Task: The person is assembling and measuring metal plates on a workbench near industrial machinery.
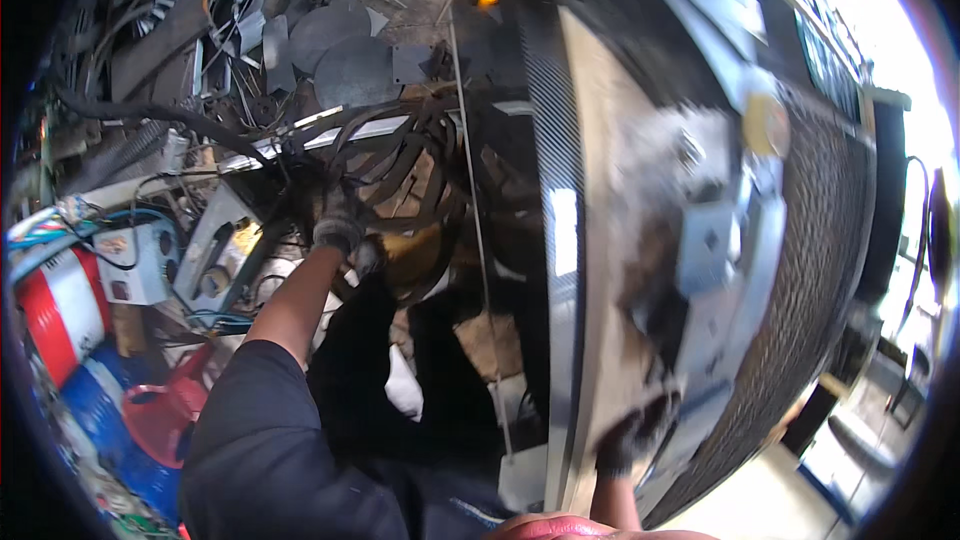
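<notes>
I see left gloved hand (338, 225) near black cables (432, 125) | right gloved hand (636, 430) beside grey metal plate (712, 335) | fingers: can't tell, both | shirt marking (474, 511): too small to read

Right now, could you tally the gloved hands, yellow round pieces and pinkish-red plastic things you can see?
Gloved hands: 2 (left hand, right hand)
Yellow round piece: 1
Pinkish-red plastic thing: 1
Total: 4

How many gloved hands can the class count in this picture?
2: the left hand is near dark looped strands; the right hand, blurred, is at the picture's lower right, near a blue-grey metal piece. No others show.
</notes>
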A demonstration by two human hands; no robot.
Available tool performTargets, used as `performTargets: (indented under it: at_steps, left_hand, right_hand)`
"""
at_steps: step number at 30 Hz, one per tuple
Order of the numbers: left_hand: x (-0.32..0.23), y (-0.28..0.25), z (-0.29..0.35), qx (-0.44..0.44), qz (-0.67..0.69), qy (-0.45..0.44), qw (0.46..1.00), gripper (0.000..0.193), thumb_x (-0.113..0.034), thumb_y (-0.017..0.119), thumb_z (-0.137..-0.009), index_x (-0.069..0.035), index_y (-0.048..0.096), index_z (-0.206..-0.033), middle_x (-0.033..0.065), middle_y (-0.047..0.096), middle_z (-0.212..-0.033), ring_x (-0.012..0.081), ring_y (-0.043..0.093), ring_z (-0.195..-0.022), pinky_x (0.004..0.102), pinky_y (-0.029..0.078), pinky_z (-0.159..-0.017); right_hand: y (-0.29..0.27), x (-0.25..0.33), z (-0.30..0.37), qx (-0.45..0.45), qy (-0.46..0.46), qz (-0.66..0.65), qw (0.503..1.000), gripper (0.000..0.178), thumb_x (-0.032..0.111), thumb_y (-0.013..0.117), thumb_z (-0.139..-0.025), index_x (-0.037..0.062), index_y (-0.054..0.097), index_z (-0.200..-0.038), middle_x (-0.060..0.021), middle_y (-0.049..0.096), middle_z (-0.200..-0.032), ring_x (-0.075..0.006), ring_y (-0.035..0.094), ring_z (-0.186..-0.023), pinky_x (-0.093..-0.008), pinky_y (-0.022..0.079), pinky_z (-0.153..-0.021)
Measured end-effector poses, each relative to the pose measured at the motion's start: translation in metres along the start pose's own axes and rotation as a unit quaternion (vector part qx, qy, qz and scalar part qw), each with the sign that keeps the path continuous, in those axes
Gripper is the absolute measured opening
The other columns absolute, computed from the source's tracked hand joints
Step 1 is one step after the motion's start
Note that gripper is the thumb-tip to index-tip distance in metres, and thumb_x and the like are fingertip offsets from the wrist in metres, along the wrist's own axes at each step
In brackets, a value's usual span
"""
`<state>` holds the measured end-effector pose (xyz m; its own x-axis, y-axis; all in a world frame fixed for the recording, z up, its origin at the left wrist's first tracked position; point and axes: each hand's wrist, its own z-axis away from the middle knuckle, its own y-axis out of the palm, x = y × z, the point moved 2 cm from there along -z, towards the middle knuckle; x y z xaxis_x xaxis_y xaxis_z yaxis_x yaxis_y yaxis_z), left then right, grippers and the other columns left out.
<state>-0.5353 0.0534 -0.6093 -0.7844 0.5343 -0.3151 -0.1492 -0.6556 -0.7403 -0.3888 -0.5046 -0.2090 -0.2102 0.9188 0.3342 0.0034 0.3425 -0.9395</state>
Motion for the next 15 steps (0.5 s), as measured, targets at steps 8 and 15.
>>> performTargets:
  at_steps: [8, 15]
  left_hand:
    - [0.036, 0.241, -0.146, 0.184, -0.030, -0.089, 0.978, 0.061, -0.043, 0.065, -0.094, -0.027, 0.053, -0.152, 0.0176, 0.048, -0.159, 0.0362, 0.049, -0.144, 0.0501, 0.044, -0.114]
    - [0.015, 0.327, -0.211, 0.176, 0.123, -0.243, 0.946, 0.080, -0.051, 0.072, -0.087, -0.019, 0.049, -0.156, 0.0191, 0.040, -0.164, 0.0384, 0.045, -0.147, 0.0493, 0.041, -0.118]
  right_hand:
    - [0.216, -0.019, -0.040, 0.107, -0.022, -0.089, 0.990, 0.059, 0.035, 0.052, -0.108, -0.0045, 0.047, -0.151, -0.0206, 0.046, -0.158, -0.0340, 0.038, -0.150, -0.0442, 0.026, -0.125]
    - [0.247, -0.083, -0.034, 0.153, -0.012, -0.058, 0.986, 0.058, 0.033, 0.055, -0.105, -0.0044, 0.049, -0.148, -0.0223, 0.048, -0.156, -0.0361, 0.041, -0.148, -0.0462, 0.028, -0.124]
